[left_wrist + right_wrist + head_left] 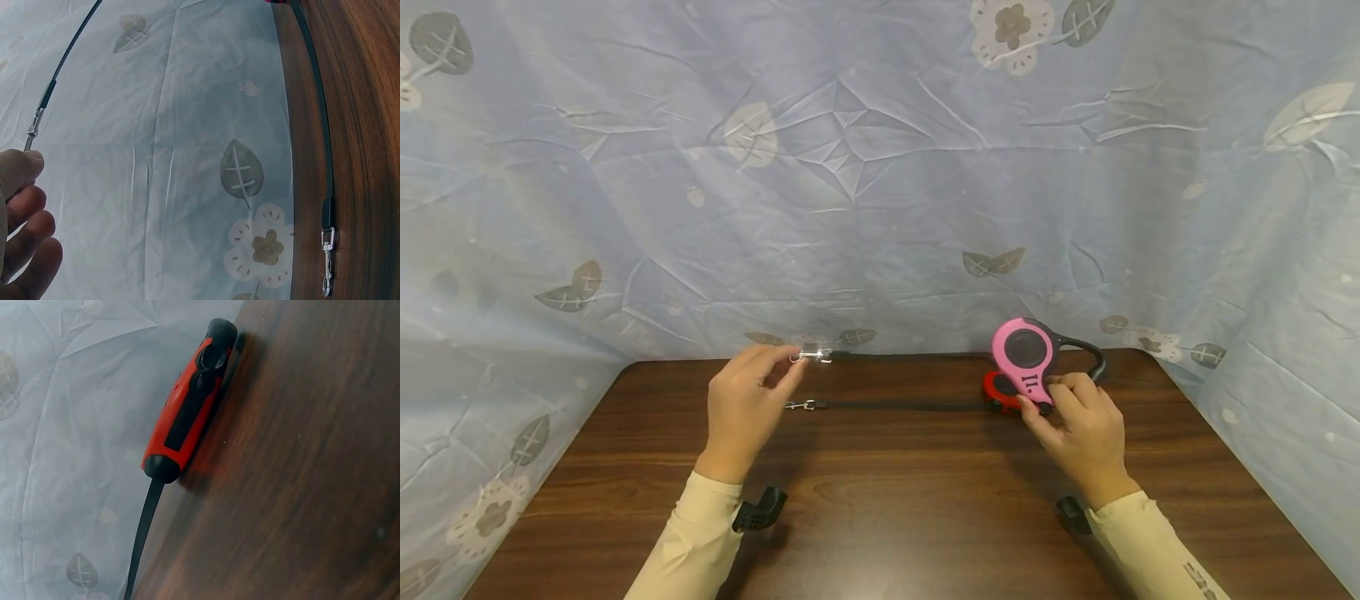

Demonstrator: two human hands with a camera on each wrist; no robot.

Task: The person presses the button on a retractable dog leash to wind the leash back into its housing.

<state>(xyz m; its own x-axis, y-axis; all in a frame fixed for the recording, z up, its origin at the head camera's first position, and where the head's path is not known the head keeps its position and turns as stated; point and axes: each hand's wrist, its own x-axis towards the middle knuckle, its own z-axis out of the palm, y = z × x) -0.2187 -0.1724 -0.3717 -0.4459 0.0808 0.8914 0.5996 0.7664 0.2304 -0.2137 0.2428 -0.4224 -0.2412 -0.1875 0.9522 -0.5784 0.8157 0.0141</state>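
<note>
A pink retractable dog leash (1026, 348) with a black looped handle is held up in my right hand (1086, 429), which grips it by its lower end. Its black strap (917, 356) runs leftward to a silver snap clip (816, 355). Thumb and fingertips of my left hand (747, 408) pinch that clip, also plain in the left wrist view. Below lies a red retractable leash (187, 406) on the table, partly hidden behind the pink one in the head view. From it a black strap (902, 406) stretches left, ending in another snap clip (327, 262). The right hand is outside the right wrist view.
The brown wood-grain table (880, 517) ends at the back against a pale blue curtain (850, 208) with leaf and flower prints. Curtain also hangs along both sides. Black wrist devices (760, 510) sit on both forearms.
</note>
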